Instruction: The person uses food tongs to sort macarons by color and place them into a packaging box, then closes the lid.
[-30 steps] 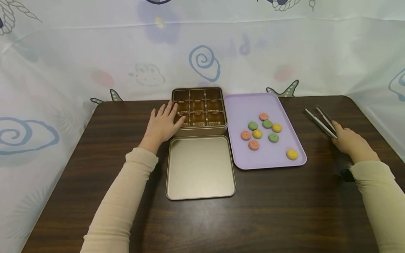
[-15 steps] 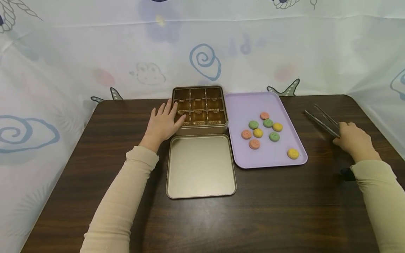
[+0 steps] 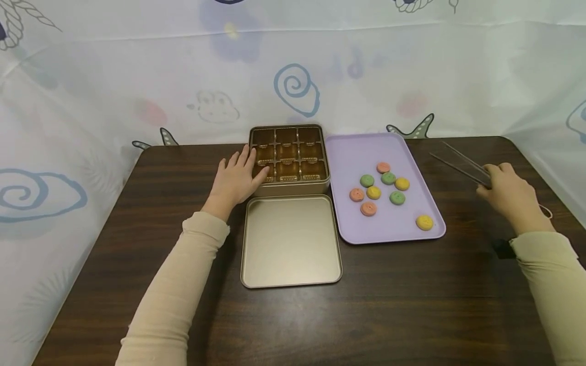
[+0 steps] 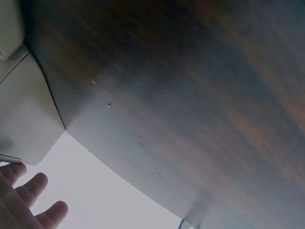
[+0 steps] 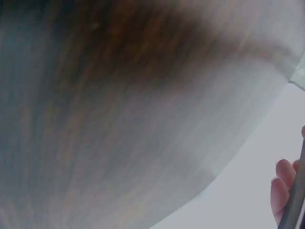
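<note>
My left hand (image 3: 234, 182) rests on the left edge of a gold square tin (image 3: 291, 188), fingers spread and the thumb over its corner. Inside the tin is a brown divided insert (image 3: 287, 152) with several compartments. On the right, my right hand (image 3: 510, 195) holds metal tongs (image 3: 462, 165), their two arms apart and pointing toward the upper left. In the right wrist view, fingertips (image 5: 281, 188) curl beside a tong arm (image 5: 295, 195). A lilac tray (image 3: 352, 229) between the hands carries several pink, green and yellow cookies (image 3: 373, 193).
A flat gold lid (image 3: 291, 244) lies in front of the tin. The dark wooden table (image 3: 389, 300) ends at a patterned white curtain (image 3: 357, 96) behind. One yellow cookie (image 3: 424, 222) sits apart near the tray's front right corner.
My right hand has lifted and shifted slightly right with the tongs, whose tips have swung left and away. The left hand, tin, lid and tray have stayed in place.
</note>
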{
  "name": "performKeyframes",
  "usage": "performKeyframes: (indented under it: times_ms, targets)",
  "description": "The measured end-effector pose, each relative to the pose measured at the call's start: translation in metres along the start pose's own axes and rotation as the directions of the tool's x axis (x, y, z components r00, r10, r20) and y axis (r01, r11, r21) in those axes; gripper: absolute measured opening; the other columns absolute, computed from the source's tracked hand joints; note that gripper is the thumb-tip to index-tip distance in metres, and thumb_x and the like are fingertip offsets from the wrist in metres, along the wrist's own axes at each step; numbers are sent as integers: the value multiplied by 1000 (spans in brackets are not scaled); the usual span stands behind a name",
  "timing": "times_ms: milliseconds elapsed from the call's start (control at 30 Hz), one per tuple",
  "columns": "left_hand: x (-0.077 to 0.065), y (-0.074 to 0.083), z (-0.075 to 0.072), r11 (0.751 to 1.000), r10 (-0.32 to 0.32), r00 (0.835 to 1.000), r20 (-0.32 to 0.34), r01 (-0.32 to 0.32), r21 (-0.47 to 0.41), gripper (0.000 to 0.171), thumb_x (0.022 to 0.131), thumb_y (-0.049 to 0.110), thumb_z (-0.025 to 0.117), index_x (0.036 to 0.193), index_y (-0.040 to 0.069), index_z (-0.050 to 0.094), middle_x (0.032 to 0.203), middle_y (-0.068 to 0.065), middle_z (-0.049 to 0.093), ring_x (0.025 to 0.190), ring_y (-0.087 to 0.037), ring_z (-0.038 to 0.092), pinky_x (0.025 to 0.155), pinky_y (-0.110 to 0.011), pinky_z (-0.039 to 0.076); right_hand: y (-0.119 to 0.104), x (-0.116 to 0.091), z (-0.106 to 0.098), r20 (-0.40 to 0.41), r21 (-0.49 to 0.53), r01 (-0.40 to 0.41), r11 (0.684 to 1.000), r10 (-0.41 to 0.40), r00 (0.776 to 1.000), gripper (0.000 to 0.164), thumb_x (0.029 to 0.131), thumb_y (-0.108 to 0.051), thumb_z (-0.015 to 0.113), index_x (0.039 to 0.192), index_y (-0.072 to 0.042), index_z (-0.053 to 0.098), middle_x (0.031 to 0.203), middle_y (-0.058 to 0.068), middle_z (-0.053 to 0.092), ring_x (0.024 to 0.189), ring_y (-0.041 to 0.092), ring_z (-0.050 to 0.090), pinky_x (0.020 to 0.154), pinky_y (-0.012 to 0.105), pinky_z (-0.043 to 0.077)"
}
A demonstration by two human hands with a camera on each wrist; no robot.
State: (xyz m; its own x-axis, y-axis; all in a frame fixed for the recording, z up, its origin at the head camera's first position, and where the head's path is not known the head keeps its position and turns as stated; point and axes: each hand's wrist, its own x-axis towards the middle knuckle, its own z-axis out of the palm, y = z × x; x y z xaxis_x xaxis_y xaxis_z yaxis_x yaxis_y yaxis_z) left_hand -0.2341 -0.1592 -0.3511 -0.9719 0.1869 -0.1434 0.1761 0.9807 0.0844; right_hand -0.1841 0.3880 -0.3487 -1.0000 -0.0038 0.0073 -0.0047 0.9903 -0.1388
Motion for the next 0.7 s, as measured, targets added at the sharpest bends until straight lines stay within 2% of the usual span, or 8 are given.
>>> performKeyframes:
  times_ms: [300,467,700]
  targets:
    - [1,0,0,1000,1,1000,9,-1,-8,76,99,60,18,156,11,1,163,-10,-2,148,-36,13,117,-57,13,-22,0,-10,-83,-7,36,999,-37,996,49,97,-20,51,134,8,37,123,38,37,96,56,49,69,66,41]
    - [1,0,1,1000,-2,1000,10,3,-24,77,99,60,18,155,10,0,163,-9,-2,147,-37,15,117,-57,16,-34,-2,-15,-78,60,55,997,-50,996,53,98,-25,50,137,9,38,121,37,40,101,56,48,73,65,39]
    - [1,-1,2,999,-8,1000,12,9,-41,80,98,62,17,155,8,-2,163,-8,-3,147,-36,17,116,-57,17,-49,-1,-17,-74,158,127,979,-117,990,50,92,-19,62,129,13,49,106,35,54,92,50,56,76,62,41]
